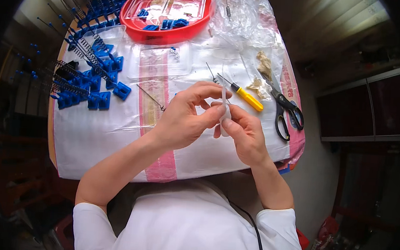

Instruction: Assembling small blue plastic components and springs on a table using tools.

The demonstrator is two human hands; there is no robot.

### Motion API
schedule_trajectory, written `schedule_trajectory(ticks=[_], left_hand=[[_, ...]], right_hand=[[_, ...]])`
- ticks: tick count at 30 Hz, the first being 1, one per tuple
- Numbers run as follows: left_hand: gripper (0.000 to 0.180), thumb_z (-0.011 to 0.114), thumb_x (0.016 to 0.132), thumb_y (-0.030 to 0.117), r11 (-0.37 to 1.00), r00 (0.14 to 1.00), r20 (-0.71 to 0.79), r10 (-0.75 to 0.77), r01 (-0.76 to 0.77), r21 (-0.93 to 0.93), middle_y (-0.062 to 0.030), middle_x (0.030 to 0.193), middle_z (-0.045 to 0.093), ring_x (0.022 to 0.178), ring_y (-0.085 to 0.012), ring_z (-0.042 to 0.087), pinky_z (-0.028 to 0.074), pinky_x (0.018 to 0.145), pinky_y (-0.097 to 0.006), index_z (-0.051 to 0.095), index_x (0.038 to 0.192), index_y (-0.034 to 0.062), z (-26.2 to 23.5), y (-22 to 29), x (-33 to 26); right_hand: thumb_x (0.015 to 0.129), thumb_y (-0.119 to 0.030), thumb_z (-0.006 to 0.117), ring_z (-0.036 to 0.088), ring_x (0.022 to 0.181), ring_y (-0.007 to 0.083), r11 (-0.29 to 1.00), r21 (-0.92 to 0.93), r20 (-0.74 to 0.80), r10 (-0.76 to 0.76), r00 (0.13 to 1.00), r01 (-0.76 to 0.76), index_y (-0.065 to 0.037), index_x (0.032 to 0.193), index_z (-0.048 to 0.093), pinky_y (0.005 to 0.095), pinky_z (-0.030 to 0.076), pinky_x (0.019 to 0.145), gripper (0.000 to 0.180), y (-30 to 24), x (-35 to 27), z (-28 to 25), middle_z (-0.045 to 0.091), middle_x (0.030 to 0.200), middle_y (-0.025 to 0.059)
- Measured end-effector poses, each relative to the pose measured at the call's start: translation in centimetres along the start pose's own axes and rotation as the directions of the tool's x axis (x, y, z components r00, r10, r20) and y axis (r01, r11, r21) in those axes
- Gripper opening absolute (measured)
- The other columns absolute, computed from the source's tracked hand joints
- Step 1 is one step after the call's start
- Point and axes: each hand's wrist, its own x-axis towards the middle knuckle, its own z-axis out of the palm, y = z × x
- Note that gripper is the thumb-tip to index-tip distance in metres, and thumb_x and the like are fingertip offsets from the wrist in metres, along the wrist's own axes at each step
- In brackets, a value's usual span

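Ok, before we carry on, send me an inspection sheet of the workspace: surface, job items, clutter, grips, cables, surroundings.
Surface: white pink-striped sheeting over the table, wrinkled.
Job items: small whitish piece, in hand; blue parts with dark springs, massed at left; thin metal rod lying left of the hands; yellow-handled tool beyond the right hand.
Clutter: clear plastic bag, red basin holding more blue parts, black-handled scissors at right.
Grips: left grip and right grip both on the whitish piece, bare-handed.
Cables: one black cable, over the shirt front.
Surroundings: dark red cabinet at right.
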Motion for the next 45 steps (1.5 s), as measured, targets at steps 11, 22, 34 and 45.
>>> schedule_trajectory(ticks=[11, 22, 34, 45], left_hand=[[0.019, 0.076, 0.089, 0.011, 0.974, 0.976, -0.183, 0.117, -0.077, 0.212, -0.0040, 0.097, 0.066, 0.085, -0.0076, 0.061, 0.049, 0.071, -0.022, 0.070, 0.104, 0.0005, -0.9, -0.3, 0.2], [0.034, 0.065, 0.085, -0.003, 0.362, 0.964, -0.093, 0.248, -0.003, 0.932, -0.0099, 0.089, 0.063, 0.074, -0.0179, 0.063, 0.050, 0.063, -0.031, 0.066, 0.118, 0.0062, -8.5, -0.1, -6.5], [0.033, 0.068, 0.074, -0.003, 0.084, 0.896, 0.423, 0.138, -0.436, 0.896, -0.0134, 0.101, 0.060, 0.097, -0.0322, 0.060, 0.051, 0.082, -0.037, 0.060, 0.105, 0.0009, -8.4, -0.7, -5.5], [0.016, 0.057, 0.100, 0.004, 0.779, 0.735, -0.287, 0.615, -0.508, 0.368, -0.0109, 0.109, 0.066, 0.094, -0.0164, 0.067, 0.056, 0.083, -0.028, 0.059, 0.116, 0.0009, -6.6, 0.8, -3.9]], right_hand=[[0.100, -0.017, 0.062, 0.066, 0.081, 0.0105, 0.953, -0.282, -0.208, -0.177, 0.962, 0.114, 0.004, 0.122, 0.056, 0.0239, 0.054, 0.067, 0.031, 2.4, 0.7, 1.8, 0.068, 0.094, 0.0061], [0.101, -0.022, 0.061, 0.068, 0.076, 0.0139, 0.997, -0.066, -0.258, -0.060, 0.964, 0.044, 0.003, 0.120, 0.057, 0.0250, 0.054, 0.062, 0.032, 1.0, 1.4, -1.6, 0.069, 0.093, 0.0125], [0.101, -0.021, 0.062, 0.067, 0.073, 0.0137, 0.999, -0.025, -0.248, -0.029, 0.968, 0.023, 0.003, 0.110, 0.058, 0.0257, 0.054, 0.061, 0.026, 0.9, 2.3, -2.3, 0.069, 0.092, 0.0122], [0.097, -0.018, 0.067, 0.064, 0.066, 0.0104, 0.997, -0.045, -0.256, -0.074, 0.964, 0.065, 0.004, 0.104, 0.063, 0.0237, 0.052, 0.059, 0.023, -1.0, 7.8, -4.9, 0.068, 0.085, 0.0087]])
